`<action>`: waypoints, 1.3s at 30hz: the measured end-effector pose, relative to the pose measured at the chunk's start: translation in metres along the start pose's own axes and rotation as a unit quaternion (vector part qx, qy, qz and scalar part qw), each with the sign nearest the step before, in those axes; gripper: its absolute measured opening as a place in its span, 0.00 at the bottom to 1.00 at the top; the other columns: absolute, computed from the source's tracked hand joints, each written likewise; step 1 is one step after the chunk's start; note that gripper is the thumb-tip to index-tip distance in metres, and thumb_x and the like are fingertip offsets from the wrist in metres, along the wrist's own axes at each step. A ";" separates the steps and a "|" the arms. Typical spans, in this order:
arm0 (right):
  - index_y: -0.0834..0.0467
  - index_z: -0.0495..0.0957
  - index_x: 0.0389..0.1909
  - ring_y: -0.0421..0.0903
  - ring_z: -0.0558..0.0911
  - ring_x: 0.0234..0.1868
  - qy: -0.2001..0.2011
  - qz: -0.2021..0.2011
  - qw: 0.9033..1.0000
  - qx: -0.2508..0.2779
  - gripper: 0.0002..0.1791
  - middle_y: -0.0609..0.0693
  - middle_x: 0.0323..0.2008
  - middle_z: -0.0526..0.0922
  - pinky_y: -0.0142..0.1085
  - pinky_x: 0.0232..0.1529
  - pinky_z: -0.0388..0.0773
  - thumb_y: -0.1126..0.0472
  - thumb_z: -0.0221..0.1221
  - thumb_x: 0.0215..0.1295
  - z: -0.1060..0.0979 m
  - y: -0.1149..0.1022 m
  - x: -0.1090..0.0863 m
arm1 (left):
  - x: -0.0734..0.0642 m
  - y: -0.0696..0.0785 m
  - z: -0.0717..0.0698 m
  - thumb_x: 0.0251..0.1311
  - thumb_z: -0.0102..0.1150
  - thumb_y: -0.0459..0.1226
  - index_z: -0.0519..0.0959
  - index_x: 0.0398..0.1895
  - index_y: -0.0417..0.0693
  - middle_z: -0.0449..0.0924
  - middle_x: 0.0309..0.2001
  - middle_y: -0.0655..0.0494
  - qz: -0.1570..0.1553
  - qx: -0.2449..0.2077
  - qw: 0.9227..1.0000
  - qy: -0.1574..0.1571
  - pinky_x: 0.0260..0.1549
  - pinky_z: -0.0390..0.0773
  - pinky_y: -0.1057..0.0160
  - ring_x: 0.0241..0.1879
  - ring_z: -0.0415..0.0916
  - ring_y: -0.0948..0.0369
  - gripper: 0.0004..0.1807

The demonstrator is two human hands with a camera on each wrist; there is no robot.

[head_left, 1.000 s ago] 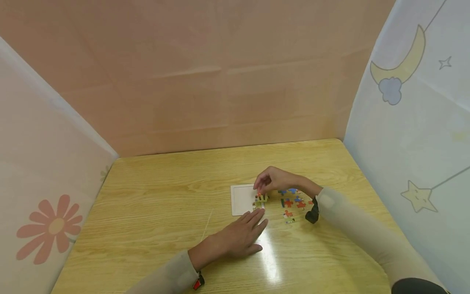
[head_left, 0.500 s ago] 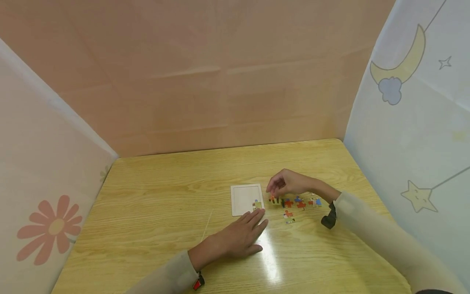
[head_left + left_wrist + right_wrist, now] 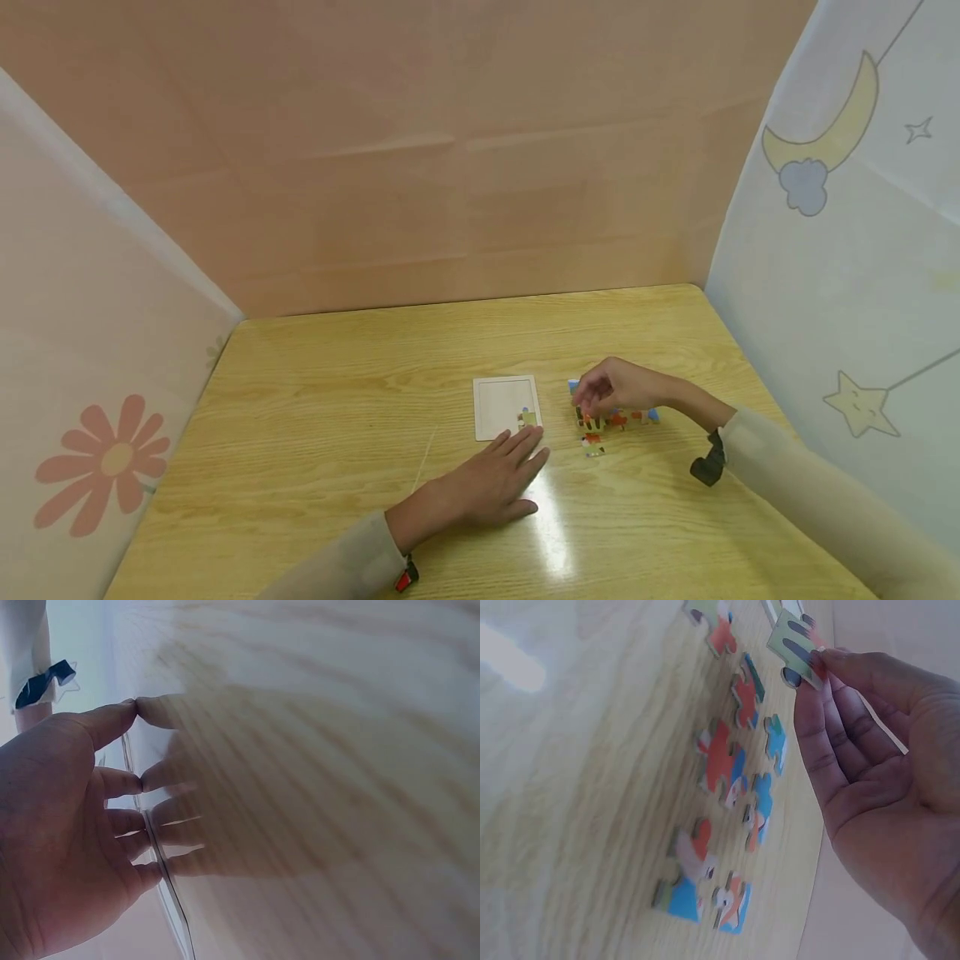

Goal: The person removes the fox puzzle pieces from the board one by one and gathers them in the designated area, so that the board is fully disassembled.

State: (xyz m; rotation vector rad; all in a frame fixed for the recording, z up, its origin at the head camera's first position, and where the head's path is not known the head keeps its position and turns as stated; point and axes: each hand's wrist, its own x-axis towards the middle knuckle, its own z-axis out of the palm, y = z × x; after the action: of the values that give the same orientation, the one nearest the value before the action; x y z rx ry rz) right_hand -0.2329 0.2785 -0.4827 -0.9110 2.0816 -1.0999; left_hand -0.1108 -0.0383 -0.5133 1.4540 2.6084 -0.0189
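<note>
My right hand (image 3: 626, 387) pinches a green and red jigsaw piece (image 3: 799, 646) between thumb and fingers, held just above the loose pieces. Below and around it, several jigsaw pieces (image 3: 721, 761) in red, blue and white lie on the table. To the left is a white square puzzle frame (image 3: 481, 417), with a green piece (image 3: 528, 417) in its near right corner. My left hand (image 3: 491, 479) lies with straight fingers, its fingertips at the frame's near edge. In the left wrist view those fingertips touch down by the frame's edge.
The wooden table (image 3: 337, 392) is glossy and shows a bright reflection in front. A pink-brown sheet (image 3: 450, 167) hangs behind it, and patterned white sheets flank both sides. A thin pale line (image 3: 424, 458) lies left of the frame.
My right hand has moved right, from over the frame to over the loose pieces, with the jigsaw piece still pinched. My left hand stays in place.
</note>
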 end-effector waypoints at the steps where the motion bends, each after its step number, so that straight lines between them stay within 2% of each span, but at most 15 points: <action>1: 0.66 0.87 0.49 0.49 0.89 0.40 0.001 0.000 1.000 -0.001 0.10 0.53 0.39 0.90 0.38 0.44 0.89 0.69 0.67 0.70 0.000 0.000 -0.003 | 0.000 0.000 0.000 0.81 0.46 0.60 0.55 0.85 0.44 0.44 0.86 0.40 0.000 0.001 1.000 -0.001 0.81 0.56 0.48 0.85 0.43 0.49 0.42; 12: 0.63 0.88 0.49 0.46 0.88 0.39 0.008 0.003 1.000 -0.012 0.10 0.51 0.39 0.90 0.35 0.42 0.88 0.68 0.68 0.70 0.004 0.004 -0.025 | 0.000 0.001 -0.004 0.81 0.46 0.59 0.55 0.85 0.44 0.45 0.86 0.41 -0.008 0.011 1.000 -0.007 0.81 0.55 0.50 0.85 0.43 0.50 0.42; 17: 0.66 0.87 0.51 0.50 0.89 0.39 0.000 -0.004 1.000 0.011 0.11 0.55 0.39 0.90 0.38 0.41 0.89 0.70 0.67 0.70 0.006 0.008 -0.033 | 0.000 0.001 -0.005 0.81 0.46 0.59 0.55 0.85 0.44 0.45 0.86 0.41 -0.010 0.004 1.000 -0.010 0.82 0.55 0.50 0.85 0.43 0.50 0.41; 21: 0.65 0.87 0.49 0.49 0.89 0.40 -0.002 0.001 1.000 0.018 0.10 0.56 0.40 0.90 0.38 0.41 0.89 0.71 0.66 0.70 0.007 0.011 -0.037 | -0.001 0.001 -0.006 0.81 0.46 0.59 0.55 0.86 0.45 0.44 0.86 0.41 -0.012 -0.005 1.000 -0.014 0.82 0.54 0.50 0.85 0.42 0.50 0.42; 31: 0.62 0.88 0.47 0.44 0.88 0.39 0.017 -0.017 0.999 -0.030 0.08 0.53 0.40 0.90 0.36 0.41 0.89 0.70 0.68 0.69 0.012 0.011 -0.042 | -0.003 -0.001 -0.005 0.81 0.45 0.59 0.53 0.86 0.45 0.42 0.86 0.41 -0.011 -0.016 1.000 -0.013 0.82 0.53 0.49 0.86 0.40 0.50 0.42; 39: 0.64 0.88 0.46 0.46 0.89 0.37 0.027 -0.031 0.998 -0.049 0.08 0.52 0.38 0.90 0.36 0.39 0.89 0.73 0.67 0.68 0.015 0.011 -0.043 | -0.001 -0.001 -0.005 0.81 0.46 0.59 0.53 0.86 0.45 0.43 0.86 0.42 -0.013 -0.010 1.000 -0.013 0.82 0.53 0.50 0.86 0.41 0.51 0.42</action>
State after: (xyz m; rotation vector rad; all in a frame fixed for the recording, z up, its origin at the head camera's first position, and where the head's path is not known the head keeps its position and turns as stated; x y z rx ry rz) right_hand -0.1997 0.3107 -0.4913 -1.0088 2.1811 -1.0734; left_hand -0.1118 -0.0395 -0.5081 1.4039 2.5988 -0.0162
